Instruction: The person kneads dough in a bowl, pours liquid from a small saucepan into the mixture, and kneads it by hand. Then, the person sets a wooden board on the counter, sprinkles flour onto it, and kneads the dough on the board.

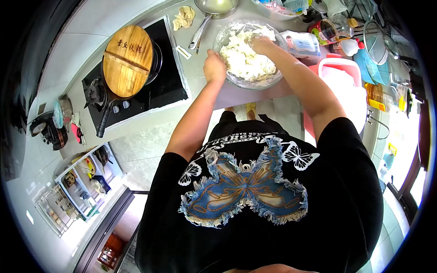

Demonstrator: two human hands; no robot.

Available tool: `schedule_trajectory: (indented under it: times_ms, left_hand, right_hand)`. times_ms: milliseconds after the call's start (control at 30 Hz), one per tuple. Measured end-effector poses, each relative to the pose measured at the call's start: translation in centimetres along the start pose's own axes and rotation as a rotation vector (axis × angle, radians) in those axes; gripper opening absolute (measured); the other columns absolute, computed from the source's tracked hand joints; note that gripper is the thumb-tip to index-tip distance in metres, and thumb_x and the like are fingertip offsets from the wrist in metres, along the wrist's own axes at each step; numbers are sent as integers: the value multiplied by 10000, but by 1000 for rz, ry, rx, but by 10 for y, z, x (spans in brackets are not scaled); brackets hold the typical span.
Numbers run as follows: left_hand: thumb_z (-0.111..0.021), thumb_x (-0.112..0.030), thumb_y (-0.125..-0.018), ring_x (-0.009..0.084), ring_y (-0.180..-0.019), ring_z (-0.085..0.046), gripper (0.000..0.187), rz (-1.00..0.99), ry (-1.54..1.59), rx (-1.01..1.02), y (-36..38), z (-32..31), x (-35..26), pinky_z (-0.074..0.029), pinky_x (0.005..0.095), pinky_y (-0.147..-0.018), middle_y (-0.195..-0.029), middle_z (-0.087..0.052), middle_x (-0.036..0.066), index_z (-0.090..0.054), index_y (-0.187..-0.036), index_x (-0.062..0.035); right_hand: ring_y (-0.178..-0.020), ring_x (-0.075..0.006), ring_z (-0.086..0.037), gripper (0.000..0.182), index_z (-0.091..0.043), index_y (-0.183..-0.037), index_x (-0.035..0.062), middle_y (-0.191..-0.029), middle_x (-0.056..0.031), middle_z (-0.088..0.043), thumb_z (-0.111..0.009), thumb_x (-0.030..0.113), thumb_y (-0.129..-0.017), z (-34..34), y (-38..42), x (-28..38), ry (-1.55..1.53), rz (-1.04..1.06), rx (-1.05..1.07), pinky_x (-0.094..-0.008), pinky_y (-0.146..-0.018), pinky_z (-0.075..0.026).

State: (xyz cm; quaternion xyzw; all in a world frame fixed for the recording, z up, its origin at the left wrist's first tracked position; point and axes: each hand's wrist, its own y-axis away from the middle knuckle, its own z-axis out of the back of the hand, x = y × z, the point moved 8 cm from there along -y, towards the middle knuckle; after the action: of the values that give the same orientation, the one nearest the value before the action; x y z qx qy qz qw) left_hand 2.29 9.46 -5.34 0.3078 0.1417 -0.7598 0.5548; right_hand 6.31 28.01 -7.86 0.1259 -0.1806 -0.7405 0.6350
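A clear bowl [271,83] stands on the counter and holds pale, lumpy dough [248,61]. At the bowl's left side, my left hand [214,67] is closed against its rim. My right hand [261,44] reaches into the bowl from the right, its fingers curled into the dough and partly hidden by it. White smears of flour or dough cling to the bowl's inner wall.
Left of the bowl is a black hob [169,75] carrying a pan with a wooden lid [127,68]. Behind lie a saucepan [217,7] and a crumpled cloth [184,18]. A wipes pack [301,44], pink bin [348,67] and several bottles crowd the right.
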Motion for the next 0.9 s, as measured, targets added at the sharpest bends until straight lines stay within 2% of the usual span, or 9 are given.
schedule_trajectory:
  times_ms: [67, 233, 333, 367, 400, 567, 667, 800, 900]
  left_hand:
    - [-400, -170, -926, 440, -811, -602, 211, -17, 22, -7, 0, 0, -1, -456, 511, -726, -824, -629, 251, -452, -1026, 8]
    - [-394, -177, -934, 454, -790, -590, 209, -14, 36, -72, 0, -2, -1, -438, 528, -702, -794, -617, 262, -456, -1017, 5]
    - [-401, -175, -933, 451, -795, -591, 202, 17, 32, -77, 0, -2, -1, -439, 527, -702, -796, -617, 263, -460, -1016, -1]
    - [-398, -175, -935, 446, -807, -597, 204, 35, 18, -53, 0, -3, -1, -453, 511, -719, -825, -622, 258, -449, -1029, -1]
    - [-395, -174, -937, 440, -818, -604, 206, 55, 7, -31, 0, -5, 0, -467, 496, -737, -854, -627, 254, -439, -1041, -2]
    - [-404, -160, -919, 432, -832, -606, 197, 59, 27, -39, 4, -2, 1, -470, 489, -744, -860, -628, 254, -452, -1019, 2]
    - [-416, -143, -902, 424, -848, -608, 184, 73, 47, -43, 4, 0, -2, -471, 483, -747, -867, -632, 247, -463, -1005, 3]
    - [-441, -111, -883, 407, -865, -614, 181, 96, 57, -70, 6, 2, -2, -474, 475, -757, -886, -644, 221, -476, -1021, 0]
    - [-457, -101, -878, 386, -867, -622, 199, 66, 57, -106, 4, -2, 1, -480, 459, -762, -904, -649, 204, -481, -1045, 4]
  right_hand:
    - [-1094, -356, -559, 397, -589, -1182, 83, -1198, -146, -590, -333, 223, -914, -17, -11, -13, -61, -76, 56, -453, -1001, -374]
    - [-1210, -281, -490, 496, -570, -1228, 109, -1290, -148, -528, -309, 393, -918, 6, 0, -22, -364, -428, 73, -419, -1002, -382]
    - [-1183, -315, -506, 653, -577, -1222, 96, -1278, -173, -532, -432, 606, -841, -14, -39, -38, -509, -351, 71, -404, -993, -389]
    - [-1160, -309, -518, 650, -598, -1187, 71, -1273, -161, -539, -476, 602, -832, -25, -53, -41, -785, -70, -61, -398, -994, -382]
    - [-1160, -309, -518, 650, -598, -1187, 71, -1273, -161, -539, -476, 602, -832, -14, -45, -38, -780, -71, -58, -398, -994, -382]
    - [-1125, -317, -527, 594, -640, -1106, 48, -1226, -184, -559, -468, 564, -869, 47, 8, 16, -459, 56, 294, -396, -989, -382]
    - [-1104, -325, -549, 649, -581, -1152, 8, -1204, -201, -567, -409, 577, -893, 31, 19, 26, -23, 288, 82, -442, -945, -415]
    - [-934, -346, -619, 462, -643, -966, -18, -972, -190, -652, -469, 405, -908, 25, 82, 50, -24, 310, -50, -445, -837, -477]
    - [-838, -318, -648, 267, -688, -842, 20, -892, -154, -669, -537, 239, -835, 1, 105, 73, 270, 442, 92, -402, -785, -506]
